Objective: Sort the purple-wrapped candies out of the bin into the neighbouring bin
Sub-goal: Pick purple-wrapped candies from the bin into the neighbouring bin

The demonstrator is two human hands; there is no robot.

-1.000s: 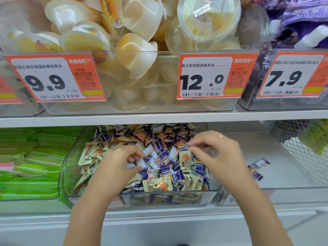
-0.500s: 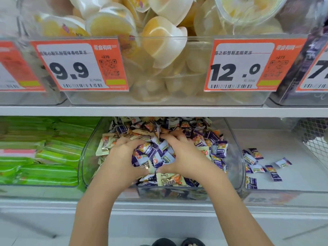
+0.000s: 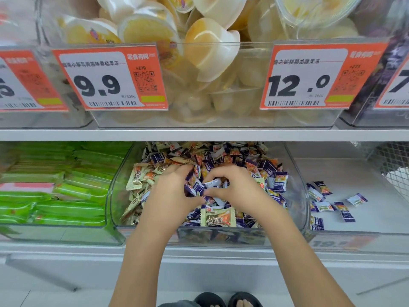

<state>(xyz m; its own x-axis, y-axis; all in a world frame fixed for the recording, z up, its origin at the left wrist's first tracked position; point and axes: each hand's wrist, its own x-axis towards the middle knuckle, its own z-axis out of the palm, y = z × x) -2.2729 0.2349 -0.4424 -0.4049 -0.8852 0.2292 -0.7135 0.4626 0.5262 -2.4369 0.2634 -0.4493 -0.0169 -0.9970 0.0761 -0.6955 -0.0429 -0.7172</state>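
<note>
A: We log both hands in the middle bin [image 3: 115, 196]. Left hand [image 3: 170, 196] and right hand [image 3: 239, 187] have fingers curled down into the mixed pile, closing on purple-wrapped candies [image 3: 197, 187] between them.

B: We note more purple candies [image 3: 327, 204] lying loose in the neighbouring bin [image 3: 376, 218] to the right. Beige candies [image 3: 218, 217] sit near the front wall.

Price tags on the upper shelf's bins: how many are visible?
4: a cut-off tag at the left edge, the 9.9 tag, the 12.0 tag, a cut-off tag at the right edge. More may lie outside the view.
</note>
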